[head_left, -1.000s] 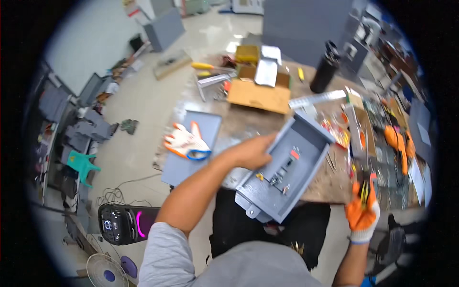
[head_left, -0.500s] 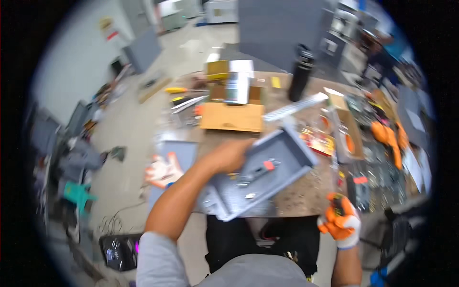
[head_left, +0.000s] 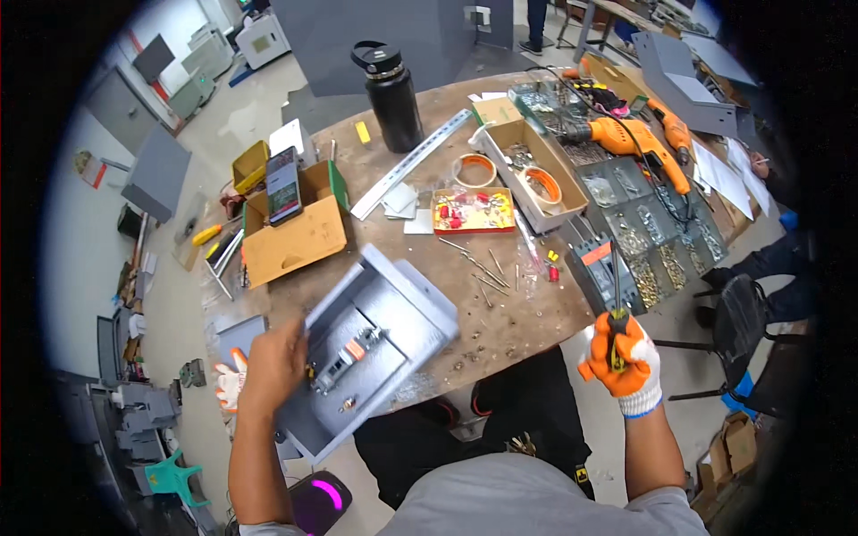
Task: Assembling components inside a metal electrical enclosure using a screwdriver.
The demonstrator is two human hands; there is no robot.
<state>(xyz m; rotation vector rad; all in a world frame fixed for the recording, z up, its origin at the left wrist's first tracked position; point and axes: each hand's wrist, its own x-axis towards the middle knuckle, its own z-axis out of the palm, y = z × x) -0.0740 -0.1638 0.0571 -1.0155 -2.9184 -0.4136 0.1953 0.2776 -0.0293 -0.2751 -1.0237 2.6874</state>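
The bare left hand (head_left: 275, 357) grips the grey enclosure box (head_left: 375, 335) at lower left, its long axis running toward upper right, while the gloved right hand (head_left: 619, 357), well apart at lower right, clasps a screwdriver (head_left: 615, 304).

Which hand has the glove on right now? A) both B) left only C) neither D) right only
D: the right hand wears an orange and white glove and grips a screwdriver, while the left hand is bare on the edge of the grey box.
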